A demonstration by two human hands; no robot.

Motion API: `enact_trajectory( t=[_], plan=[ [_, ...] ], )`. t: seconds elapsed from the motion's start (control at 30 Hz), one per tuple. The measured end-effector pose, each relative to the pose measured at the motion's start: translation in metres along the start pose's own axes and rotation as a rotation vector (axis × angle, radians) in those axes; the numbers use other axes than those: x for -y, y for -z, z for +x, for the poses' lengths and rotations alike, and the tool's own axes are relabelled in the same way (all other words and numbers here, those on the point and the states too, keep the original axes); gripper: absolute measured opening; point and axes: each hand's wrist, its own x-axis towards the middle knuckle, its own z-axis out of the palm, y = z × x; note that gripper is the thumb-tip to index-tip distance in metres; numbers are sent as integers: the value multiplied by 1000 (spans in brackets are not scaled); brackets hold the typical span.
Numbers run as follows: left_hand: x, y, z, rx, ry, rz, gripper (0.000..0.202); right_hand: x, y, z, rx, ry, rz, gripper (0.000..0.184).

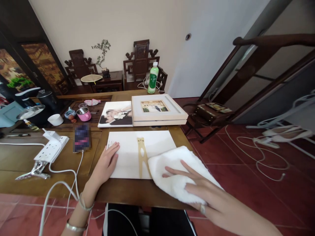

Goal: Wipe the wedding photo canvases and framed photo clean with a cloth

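Observation:
A white photo panel (124, 160) lies face down on the wooden table, with a tan fold-out stand (141, 154) fixed to the middle of its back. My left hand (108, 162) rests on the panel's left edge, fingers stretched out flat. A fluffy white cloth (169, 157) covers the panel's right front corner and hangs past the table edge. On top of it my right hand (197, 183) presses down with fingers spread, the cloth bunched by the thumb. What the panel's front shows is hidden.
Behind the panel are another photo panel (118, 114), a boxed framed picture (159, 119) and a green bottle (153, 78). To the left lie a phone (82, 137), a power strip (54, 146) with loose cables, a pink cup (84, 114) and a white bowl (55, 120). A chair (261, 49) stands right.

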Motion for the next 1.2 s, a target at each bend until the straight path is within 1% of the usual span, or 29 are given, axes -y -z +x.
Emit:
enact_trajectory(
  t=[0.07, 0.17, 0.33, 0.43, 0.5, 0.57, 0.77, 0.9, 0.97, 1.03, 1.07, 1.13, 1.2],
  plan=[
    [0, 0, 0, 2, 2, -2, 38, -7, 0, 10, 1, -20, -40, 22],
    [1, -1, 0, -1, 5, -4, 38, -21, 2, 31, -10, -55, -147, 14],
    [1, -1, -1, -2, 8, -9, 38, -53, 3, 73, -121, 12, -281, 19],
    [1, 0, -1, -5, 10, -5, 39, -63, -2, 87, -176, 32, -359, 22],
    [1, 0, 0, -8, 12, 0, 38, -60, -6, 87, -188, 40, -399, 23],
    [1, 0, 0, -7, 13, -1, 38, -49, -9, 78, -165, 68, -411, 24],
    [2, -1, 0, 2, -1, -1, 38, -7, -12, 27, -3, 128, -298, 31],
    [2, 0, -1, 4, -3, 2, 39, 8, -6, -4, 56, 108, -194, 36],
    [1, 0, -1, 5, -4, 5, 39, 8, 0, -11, 86, 53, -135, 32],
    [1, 0, -1, 6, -5, 9, 39, 4, 4, -9, 114, -56, -65, 25],
    [1, 0, 0, 5, -4, 10, 39, -1, 6, -5, 118, -127, -36, 24],
    [1, -1, 0, 4, -4, 12, 39, -15, 8, 10, 101, -256, -10, 29],
    [1, -1, 0, 8, -1, 13, 39, -34, 8, 31, 53, -312, -24, 39]
  ],
)
